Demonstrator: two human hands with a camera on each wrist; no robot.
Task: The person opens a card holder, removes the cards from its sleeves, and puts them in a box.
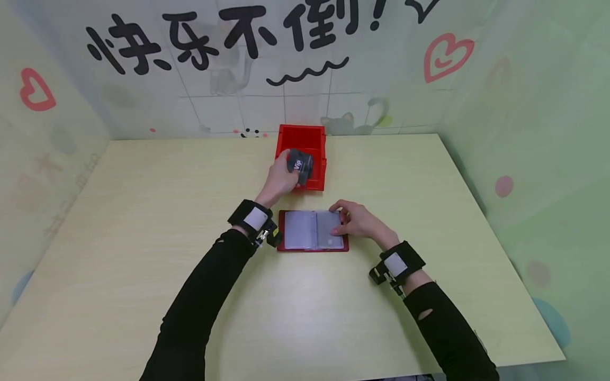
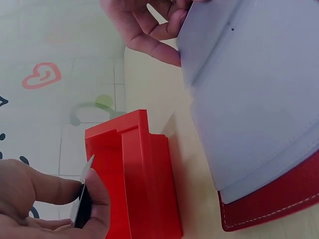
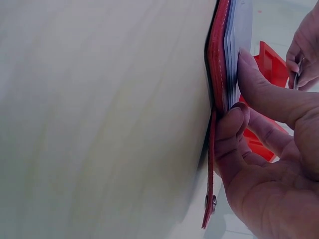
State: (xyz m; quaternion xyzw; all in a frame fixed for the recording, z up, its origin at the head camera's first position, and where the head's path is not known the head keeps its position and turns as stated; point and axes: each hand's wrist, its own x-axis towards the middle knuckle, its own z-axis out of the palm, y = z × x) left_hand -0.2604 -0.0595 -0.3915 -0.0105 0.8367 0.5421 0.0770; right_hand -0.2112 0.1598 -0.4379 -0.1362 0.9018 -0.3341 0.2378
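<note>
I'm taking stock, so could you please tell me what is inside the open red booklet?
The red booklet holds pale pages; the right hand partly covers the right one. Surfaces beneath the uppermost pages are hidden.

Bright, soft shadows, tabletop point(image 1: 305, 323) glare (mild)

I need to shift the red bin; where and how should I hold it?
Pinch the red bin by its right wall, probably best from above right: that wall stands up and is free, while the left hand hovers at the left.

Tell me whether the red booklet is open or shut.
Open: the booklet lies spread on the table, its pages facing up.
</note>
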